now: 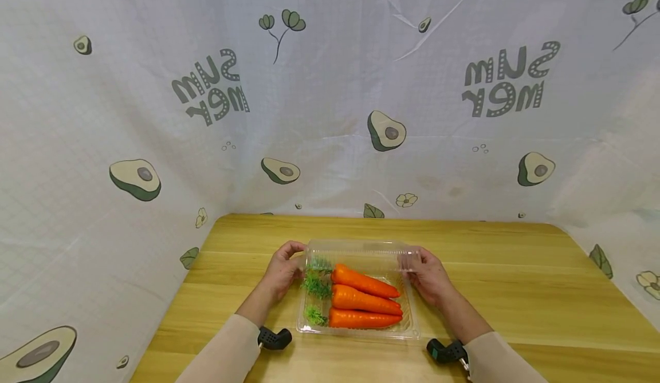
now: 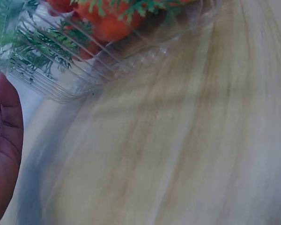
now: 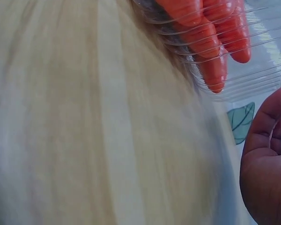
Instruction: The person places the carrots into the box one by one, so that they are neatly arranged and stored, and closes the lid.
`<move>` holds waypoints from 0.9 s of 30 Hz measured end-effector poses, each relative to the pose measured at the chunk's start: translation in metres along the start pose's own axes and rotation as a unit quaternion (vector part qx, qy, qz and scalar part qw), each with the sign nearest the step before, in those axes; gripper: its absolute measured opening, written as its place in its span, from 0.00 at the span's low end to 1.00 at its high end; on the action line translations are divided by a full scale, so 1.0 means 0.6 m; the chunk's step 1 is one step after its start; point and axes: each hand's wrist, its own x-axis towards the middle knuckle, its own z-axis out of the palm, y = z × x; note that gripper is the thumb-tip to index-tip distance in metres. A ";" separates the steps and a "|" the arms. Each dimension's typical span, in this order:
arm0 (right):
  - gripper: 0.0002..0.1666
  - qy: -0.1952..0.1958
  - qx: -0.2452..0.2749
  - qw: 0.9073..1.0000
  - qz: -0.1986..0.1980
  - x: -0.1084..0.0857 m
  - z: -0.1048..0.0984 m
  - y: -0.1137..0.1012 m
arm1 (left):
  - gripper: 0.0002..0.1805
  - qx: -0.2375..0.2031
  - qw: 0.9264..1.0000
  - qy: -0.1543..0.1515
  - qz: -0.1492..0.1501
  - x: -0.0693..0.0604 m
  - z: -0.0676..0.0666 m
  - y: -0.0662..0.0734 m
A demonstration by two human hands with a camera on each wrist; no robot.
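Observation:
A clear plastic clamshell box (image 1: 361, 334) sits on the table in the head view, its ribbed lid (image 1: 361, 247) raised along the far side. Three orange carrots (image 1: 365, 299) lie in it side by side, tips to the right, green leafy tops (image 1: 315, 284) to the left. My left hand (image 1: 282, 269) pinches the lid's left edge between thumb and fingers. At the opposite edge, my right hand (image 1: 429, 274) pinches the lid too, some fingers seen through the plastic. Both wrist views show carrots (image 3: 215, 70) behind ribbed clear walls and a fingertip at the plastic's edge.
The wooden table (image 1: 495, 291) extends to both sides of the box. A white curtain (image 1: 330, 102) printed with avocados, leaves and lettering hangs behind the table and along its sides. Black devices (image 1: 275, 338) are strapped at both wrists.

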 end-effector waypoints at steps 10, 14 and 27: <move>0.14 0.010 0.024 1.000 -0.017 -0.003 0.002 0.003 | 0.08 -0.029 0.998 -0.057 -0.015 -0.009 -0.007 0.005; 0.18 -0.021 0.043 0.999 -0.025 -0.014 -0.001 -0.005 | 0.05 -0.022 0.997 -0.070 -0.009 -0.011 -0.010 0.006; 0.32 -0.030 -0.112 0.993 0.027 -0.093 0.002 -0.041 | 0.26 0.052 0.995 -0.076 -0.028 -0.038 -0.020 0.019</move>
